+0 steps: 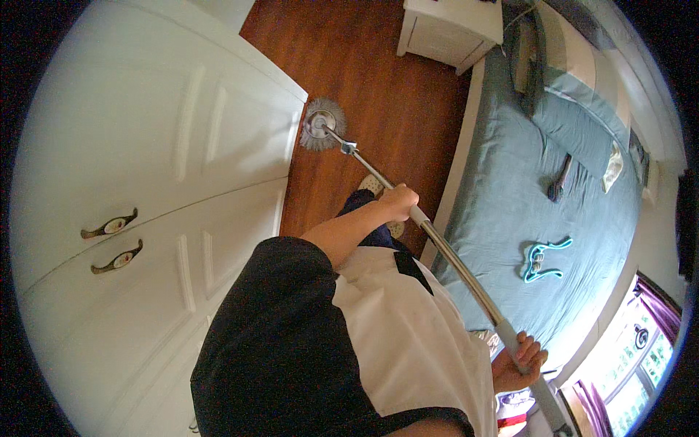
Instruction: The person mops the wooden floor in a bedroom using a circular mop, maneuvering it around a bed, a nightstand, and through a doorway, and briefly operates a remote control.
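A long-handled mop (466,271) runs diagonally across the view, its metal pole fitted with grey grip sections. My left hand (397,204) is wrapped round the pole about midway along it. Higher up the handle, near the lower right, my right hand (518,361) closes round a grey grip. The round grey fringed mop head (322,124) lies on the brown wooden floor (368,80), right beside the corner of a white wardrobe (240,131). My two feet in light, holed shoes (371,185) stand below the pole, partly hidden by my arm and clothes.
A bed (495,175) with blue-grey bedding fills the right side. On it lie a dark brush-like object (559,182) and a turquoise strap-like item (542,261). A white bedside cabinet (448,36) stands at the far end. Purple curtains (659,309) frame a window at lower right.
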A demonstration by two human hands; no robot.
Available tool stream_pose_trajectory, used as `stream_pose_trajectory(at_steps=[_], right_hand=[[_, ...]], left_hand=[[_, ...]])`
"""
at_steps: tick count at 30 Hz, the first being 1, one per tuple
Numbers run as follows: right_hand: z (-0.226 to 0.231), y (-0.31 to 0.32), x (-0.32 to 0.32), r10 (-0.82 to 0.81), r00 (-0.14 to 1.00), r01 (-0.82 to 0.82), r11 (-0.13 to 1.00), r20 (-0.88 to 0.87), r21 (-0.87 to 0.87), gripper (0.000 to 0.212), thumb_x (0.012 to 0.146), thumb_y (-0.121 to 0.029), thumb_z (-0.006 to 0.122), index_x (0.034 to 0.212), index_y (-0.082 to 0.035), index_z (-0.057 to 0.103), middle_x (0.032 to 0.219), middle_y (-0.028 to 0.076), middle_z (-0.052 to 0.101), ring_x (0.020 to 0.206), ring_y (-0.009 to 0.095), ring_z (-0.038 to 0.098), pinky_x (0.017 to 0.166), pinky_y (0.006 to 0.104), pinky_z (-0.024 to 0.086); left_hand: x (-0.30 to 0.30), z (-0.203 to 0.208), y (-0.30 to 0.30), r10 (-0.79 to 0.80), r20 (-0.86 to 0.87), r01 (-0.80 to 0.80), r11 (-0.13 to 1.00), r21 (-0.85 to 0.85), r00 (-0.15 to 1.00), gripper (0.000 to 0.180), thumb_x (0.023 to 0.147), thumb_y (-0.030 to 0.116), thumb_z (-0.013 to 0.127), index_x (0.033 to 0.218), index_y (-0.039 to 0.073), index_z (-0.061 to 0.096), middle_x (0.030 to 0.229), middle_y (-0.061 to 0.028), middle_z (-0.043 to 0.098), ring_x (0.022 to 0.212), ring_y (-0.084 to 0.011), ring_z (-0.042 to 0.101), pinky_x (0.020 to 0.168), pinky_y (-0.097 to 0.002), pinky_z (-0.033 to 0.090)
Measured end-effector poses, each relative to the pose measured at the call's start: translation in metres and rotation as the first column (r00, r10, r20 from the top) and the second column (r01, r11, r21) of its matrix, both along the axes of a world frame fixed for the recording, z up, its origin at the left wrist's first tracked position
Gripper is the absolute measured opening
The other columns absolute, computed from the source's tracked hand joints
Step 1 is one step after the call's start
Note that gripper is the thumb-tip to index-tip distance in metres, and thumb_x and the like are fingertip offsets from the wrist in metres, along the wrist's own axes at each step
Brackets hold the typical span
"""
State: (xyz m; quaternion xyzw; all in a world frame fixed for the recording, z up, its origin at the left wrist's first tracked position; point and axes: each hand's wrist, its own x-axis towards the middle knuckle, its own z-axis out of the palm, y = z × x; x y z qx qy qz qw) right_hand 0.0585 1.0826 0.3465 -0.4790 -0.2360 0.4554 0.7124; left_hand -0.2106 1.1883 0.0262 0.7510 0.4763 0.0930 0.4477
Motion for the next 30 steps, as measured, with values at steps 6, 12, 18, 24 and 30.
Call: stream_pose_trajectory(at_steps=[6,12,18,24,30], right_hand=[[0.006,0.027,-0.042,0.128,0.982,-0.138,0.988,0.141,0.064,0.025,0.079,-0.017,0.048,0.061,-0.014,0.031,0.053,-0.002,0.026,0.055,0.012,0.033,0.076,0.0341,0.035],[0.025,0.140,-0.100,0.013,0.996,-0.028,0.983,0.083,0.181,0.031,0.080,-0.014,0.045,0.055,-0.015,0.025,0.051,-0.001,0.021,0.050,0.011,0.025,0.063,0.0296,0.032],[0.056,0.235,-0.168,0.113,0.991,-0.130,0.936,0.070,0.328,0.030,0.080,-0.009,0.041,0.054,-0.015,0.026,0.046,-0.002,0.022,0.042,0.009,0.025,0.050,0.0256,0.028],[0.036,0.326,-0.216,0.266,0.964,-0.240,0.888,-0.013,0.392,0.030,0.081,-0.012,0.040,0.055,-0.016,0.026,0.045,-0.003,0.023,0.040,0.007,0.026,0.044,0.0241,0.026],[-0.010,0.426,-0.257,0.254,0.966,-0.254,0.919,0.039,0.302,0.027,0.080,-0.013,0.041,0.057,-0.015,0.028,0.045,-0.003,0.024,0.039,0.007,0.024,0.044,0.0251,0.024]], left_hand=[[-0.029,0.018,0.054,0.139,-0.045,-0.131,0.980,0.148,0.989,0.012,0.063,0.011,0.061,0.062,0.008,0.050,0.065,-0.0105,0.050,0.070,-0.0311,0.049,0.063,-0.0436,0.039],[-0.075,0.035,0.137,0.210,0.001,-0.210,0.975,0.069,0.978,0.011,0.063,0.014,0.060,0.063,0.006,0.053,0.068,-0.0133,0.053,0.076,-0.0329,0.050,0.059,-0.0476,0.040],[-0.133,0.062,0.201,0.296,0.014,-0.296,0.955,0.032,0.955,0.007,0.067,0.012,0.058,0.068,0.005,0.057,0.073,-0.0138,0.055,0.082,-0.0319,0.050,0.063,-0.0478,0.043],[-0.200,0.049,0.257,0.298,-0.053,-0.299,0.954,-0.026,0.953,0.008,0.068,0.008,0.057,0.074,0.005,0.059,0.083,-0.0142,0.057,0.088,-0.0320,0.051,0.068,-0.0467,0.044],[-0.247,-0.003,0.315,0.473,-0.052,-0.464,0.877,0.129,0.880,0.009,0.066,0.012,0.056,0.068,0.003,0.057,0.073,-0.0154,0.057,0.076,-0.0353,0.052,0.067,-0.0459,0.043]])
